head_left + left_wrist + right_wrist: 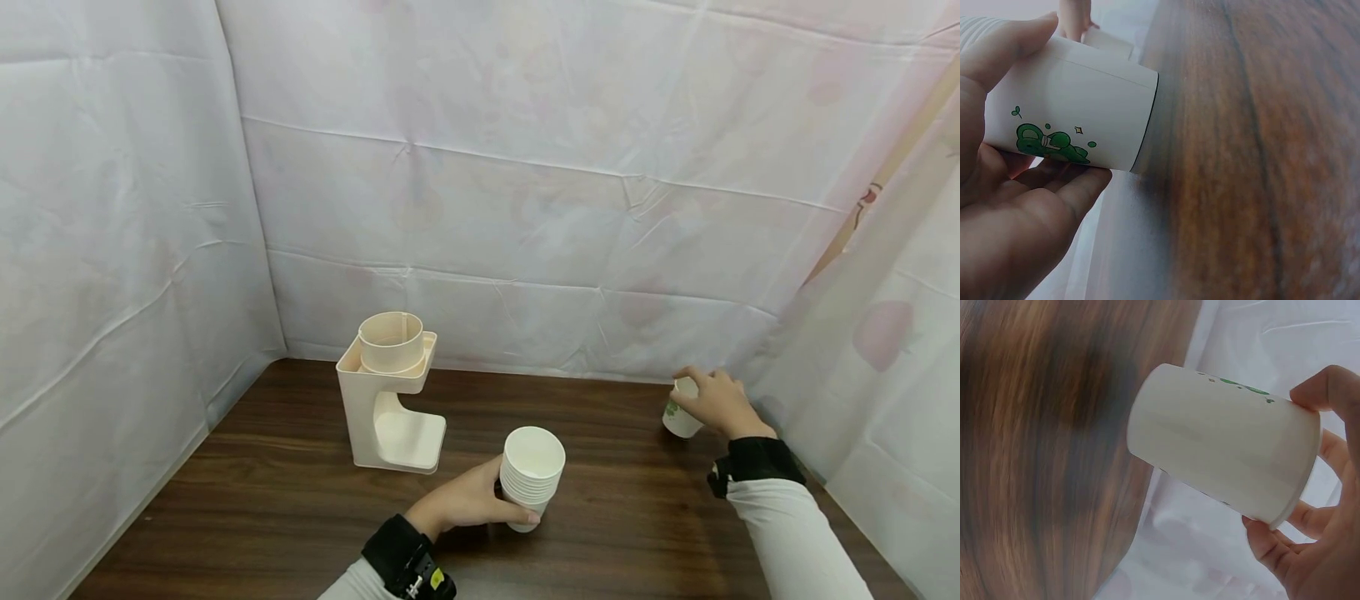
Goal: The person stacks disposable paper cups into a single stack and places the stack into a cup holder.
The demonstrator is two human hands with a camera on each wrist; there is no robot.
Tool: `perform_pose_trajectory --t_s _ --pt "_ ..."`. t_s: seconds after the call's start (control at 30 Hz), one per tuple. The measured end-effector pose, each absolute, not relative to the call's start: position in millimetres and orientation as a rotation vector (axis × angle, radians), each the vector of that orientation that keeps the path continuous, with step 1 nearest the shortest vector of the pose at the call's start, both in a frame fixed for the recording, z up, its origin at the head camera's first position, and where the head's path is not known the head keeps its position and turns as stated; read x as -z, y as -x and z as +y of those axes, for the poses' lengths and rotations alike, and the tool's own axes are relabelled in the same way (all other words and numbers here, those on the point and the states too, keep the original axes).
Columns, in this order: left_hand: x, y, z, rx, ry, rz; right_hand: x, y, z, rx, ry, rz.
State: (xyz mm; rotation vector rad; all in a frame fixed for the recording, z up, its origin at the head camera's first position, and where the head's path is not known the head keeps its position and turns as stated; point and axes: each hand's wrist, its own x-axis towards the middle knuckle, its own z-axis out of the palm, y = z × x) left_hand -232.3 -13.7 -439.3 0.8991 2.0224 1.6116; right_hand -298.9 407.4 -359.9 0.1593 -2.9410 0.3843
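My left hand grips a stack of white paper cups near the table's middle front; the outer cup shows a green print. My right hand holds a single white paper cup tilted at the far right, close to the cloth wall; the right wrist view shows that cup pinched at its rim by my fingers. A cream cup dispenser stand stands at the back left of the dark wooden table.
White cloth walls close in the table at the back, left and right. The dispenser has a round holder on top and a flat base below. Bare wood lies between my two hands.
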Motion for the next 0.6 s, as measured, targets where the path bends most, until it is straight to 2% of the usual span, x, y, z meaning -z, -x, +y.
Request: perform_pose_trajectory --t_s 0.6 --pt "440.2 232.9 -14.4 -1.582 -0.906 2.085 358.5 284.0 356.5 -0.622 -0.218 -2.769"
